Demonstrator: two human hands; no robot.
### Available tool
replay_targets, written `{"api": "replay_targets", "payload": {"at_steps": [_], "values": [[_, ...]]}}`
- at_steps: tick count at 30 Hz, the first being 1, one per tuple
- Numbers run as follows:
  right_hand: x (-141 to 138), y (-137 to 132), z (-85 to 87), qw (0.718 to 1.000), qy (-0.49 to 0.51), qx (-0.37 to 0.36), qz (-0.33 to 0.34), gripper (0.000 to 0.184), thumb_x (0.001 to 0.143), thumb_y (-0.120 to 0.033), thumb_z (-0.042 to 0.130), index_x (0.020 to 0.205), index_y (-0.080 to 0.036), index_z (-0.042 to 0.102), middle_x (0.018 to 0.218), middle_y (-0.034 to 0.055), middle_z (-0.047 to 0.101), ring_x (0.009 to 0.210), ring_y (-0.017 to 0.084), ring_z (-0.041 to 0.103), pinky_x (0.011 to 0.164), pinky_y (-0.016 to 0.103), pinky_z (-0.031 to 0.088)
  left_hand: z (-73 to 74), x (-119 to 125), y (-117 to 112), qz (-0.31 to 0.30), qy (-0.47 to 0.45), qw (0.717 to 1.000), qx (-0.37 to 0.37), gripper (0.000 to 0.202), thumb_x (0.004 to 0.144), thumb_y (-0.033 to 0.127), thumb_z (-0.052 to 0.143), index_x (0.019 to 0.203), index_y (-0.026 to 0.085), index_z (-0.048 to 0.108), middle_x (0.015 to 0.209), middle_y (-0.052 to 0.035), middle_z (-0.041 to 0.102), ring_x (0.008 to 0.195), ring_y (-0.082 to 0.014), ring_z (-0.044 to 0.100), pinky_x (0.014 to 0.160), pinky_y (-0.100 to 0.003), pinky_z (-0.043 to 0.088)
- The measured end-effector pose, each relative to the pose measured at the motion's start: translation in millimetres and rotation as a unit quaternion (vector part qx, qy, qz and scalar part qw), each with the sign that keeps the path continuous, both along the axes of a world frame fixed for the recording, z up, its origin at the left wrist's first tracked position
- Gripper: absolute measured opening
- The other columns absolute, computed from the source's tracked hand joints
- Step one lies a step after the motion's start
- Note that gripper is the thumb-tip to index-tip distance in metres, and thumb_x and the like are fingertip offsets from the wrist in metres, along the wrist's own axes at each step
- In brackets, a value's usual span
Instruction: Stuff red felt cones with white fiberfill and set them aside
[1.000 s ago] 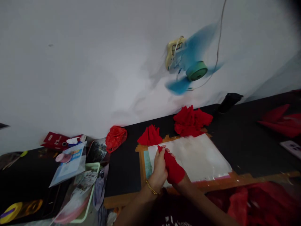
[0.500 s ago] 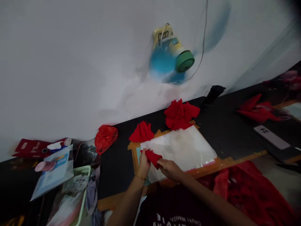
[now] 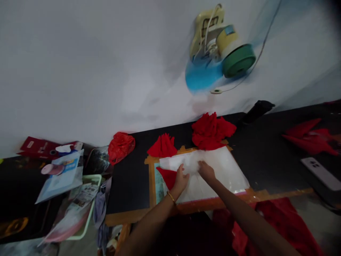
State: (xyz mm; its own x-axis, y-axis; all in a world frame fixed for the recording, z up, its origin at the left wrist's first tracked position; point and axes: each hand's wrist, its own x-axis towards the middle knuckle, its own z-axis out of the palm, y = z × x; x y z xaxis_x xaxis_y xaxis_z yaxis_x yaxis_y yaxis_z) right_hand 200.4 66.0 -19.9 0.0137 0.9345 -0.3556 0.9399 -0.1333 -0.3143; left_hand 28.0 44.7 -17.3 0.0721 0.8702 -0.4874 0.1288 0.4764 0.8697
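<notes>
A piece of red cloth (image 3: 168,177) lies at the left end of the white sheet (image 3: 226,167), partly hidden by my left hand (image 3: 181,179). That hand rests over the sheet with thumb and fingers apart, and I cannot see it gripping the cloth. Just to the right, my right hand (image 3: 207,172) is over the sheet with its fingers curled together. A pale blur shows between the two hands, and whatever the right fingers hold is hidden. Behind the sheet stand a small red cloth pile (image 3: 163,145) and a larger red cloth pile (image 3: 211,129).
Orange tape (image 3: 151,181) borders the sheet on the black table (image 3: 128,185). A red plastic bag (image 3: 121,146) sits left; a phone (image 3: 321,173) and red cloth (image 3: 310,137) lie right. Above is a wall fan (image 3: 237,60), a green basket (image 3: 92,209) lower left.
The red cloth has left both hands and now lies on the sheet's left end. My right hand moved up and right; my left hand moved right. The view has shifted.
</notes>
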Motion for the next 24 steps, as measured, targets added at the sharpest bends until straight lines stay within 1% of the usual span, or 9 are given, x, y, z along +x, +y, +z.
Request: {"api": "replay_targets", "payload": {"at_steps": [2,4,7,9,11,13,17,20,24], "values": [[-7.1,-6.6,-1.5,0.999,0.033,0.007,0.035,0.035,0.085,-0.012,0.050,0.118,-0.016,0.060,0.115,0.0131,0.064,0.096,0.022,0.066,0.081,0.031,0.051,-3.7,10.6,9.6,-0.032,-0.023,0.998,-0.040,0.076,0.075,0.018,0.066,0.145,0.022,0.036,0.126,-0.0131,0.056,0.076,-0.0126,0.060,0.060,-0.023,0.050],[-9.4,-15.7,-0.6,0.993,0.083,0.006,0.078,0.043,0.083,-0.012,0.050,0.125,-0.019,0.057,0.114,0.0084,0.067,0.096,0.019,0.065,0.082,0.029,0.051,-8.0,11.8,18.4,-0.067,-0.044,0.994,-0.073,0.067,0.076,0.019,0.065,0.140,0.021,0.045,0.111,-0.0101,0.065,0.074,-0.0142,0.062,0.059,-0.024,0.051],[-3.4,-24.7,6.1,0.980,0.165,0.000,0.113,0.056,0.081,-0.006,0.045,0.135,-0.022,0.050,0.114,0.0049,0.069,0.096,0.017,0.065,0.084,0.028,0.052,-17.2,6.5,25.9,-0.082,-0.038,0.991,-0.097,0.037,0.075,0.019,0.066,0.111,0.014,0.064,0.088,-0.0071,0.068,0.065,-0.0142,0.061,0.057,-0.025,0.050],[2.8,-24.5,11.2,0.978,0.172,0.024,0.114,0.063,0.079,-0.003,0.043,0.139,-0.023,0.046,0.129,0.0064,0.062,0.109,0.018,0.061,0.090,0.029,0.050,-23.1,4.6,26.9,-0.074,-0.012,0.992,-0.097,0.026,0.071,0.017,0.069,0.096,0.013,0.066,0.082,-0.0057,0.066,0.061,-0.0127,0.058,0.054,-0.024,0.048],[7.3,-20.2,13.1,0.983,0.112,0.039,0.139,0.069,0.080,-0.002,0.043,0.144,-0.028,0.041,0.148,0.0054,0.046,0.122,0.019,0.054,0.089,0.028,0.049,-26.6,5.6,26.4,-0.066,0.011,0.994,-0.086,0.021,0.068,0.015,0.070,0.089,0.014,0.067,0.078,-0.0033,0.065,0.059,-0.0114,0.055,0.053,-0.022,0.045],[9.7,-13.6,10.5,0.983,0.026,0.016,0.182,0.065,0.084,-0.004,0.043,0.142,-0.034,0.043,0.153,0.0025,0.038,0.121,0.020,0.053,0.081,0.027,0.050,-26.7,6.7,26.0,-0.059,0.027,0.995,-0.071,0.020,0.065,0.012,0.070,0.084,0.015,0.067,0.073,-0.0005,0.063,0.057,-0.0107,0.053,0.052,-0.021,0.043],[19.2,0.4,-0.8,0.982,-0.064,-0.016,0.178,0.039,0.095,-0.013,0.039,0.123,-0.029,0.060,0.132,0.0071,0.055,0.105,0.021,0.058,0.074,0.026,0.049,-21.3,-5.3,29.6,-0.012,0.060,0.997,-0.045,0.017,0.062,0.011,0.068,0.078,0.015,0.066,0.058,0.0031,0.055,0.052,-0.0103,0.046,0.049,-0.021,0.036],[37.3,9.6,-6.5,0.986,-0.086,-0.002,0.145,0.037,0.095,-0.012,0.037,0.122,-0.024,0.059,0.124,0.0112,0.055,0.103,0.023,0.056,0.073,0.027,0.048,-18.2,-26.8,34.1,0.049,0.079,0.995,-0.030,0.015,0.063,0.017,0.068,0.077,0.016,0.063,0.058,0.0037,0.052,0.053,-0.0108,0.045,0.050,-0.022,0.035],[66.1,18.7,-10.4,0.986,-0.120,0.026,0.115,0.042,0.093,-0.008,0.036,0.130,-0.021,0.052,0.130,0.0143,0.051,0.105,0.025,0.054,0.072,0.030,0.049,-16.3,-49.6,36.9,0.108,0.072,0.991,-0.032,0.023,0.064,0.028,0.070,0.081,0.016,0.059,0.062,0.0032,0.053,0.054,-0.0111,0.047,0.052,-0.023,0.036]]}}
